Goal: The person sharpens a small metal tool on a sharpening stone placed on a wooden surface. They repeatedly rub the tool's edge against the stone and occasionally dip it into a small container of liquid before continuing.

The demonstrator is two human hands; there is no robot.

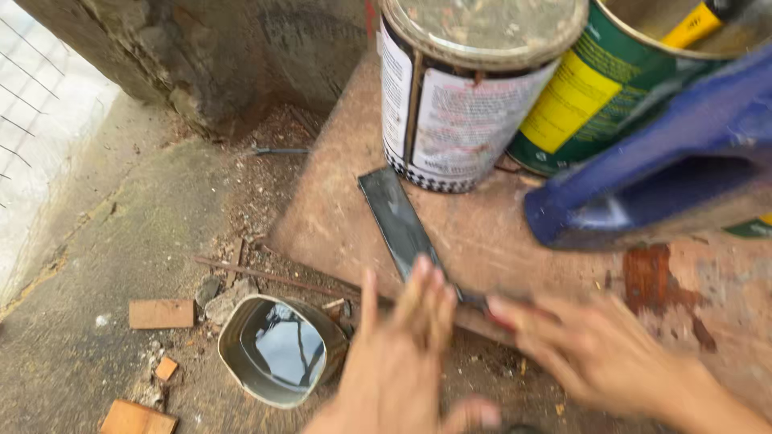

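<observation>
Two hands reach for one flat dark blade [400,221] that lies on a brown wooden board [338,217]. The left hand [402,345] is open, fingers spread, with its fingertips on the near end of the blade. The right hand [591,345] comes in from the other side, and its fingers seem to close on the blade's thin end by the board's edge — but both hands are blurry, so I cannot tell how tight that hold is.

The blade could cut a finger if a hand slides along its edge. The far tip lies just beside a tall tin with a dusty lid [462,88], so a quick pull or push could knock the tin. A green and yellow tin [595,96] stands right next to it, open at the top, and could tip too.

Just below the board's edge sits a bent tin of dark liquid [277,350] — a slip of the left hand could bump it and spill it on the dirty ground [121,241].
</observation>
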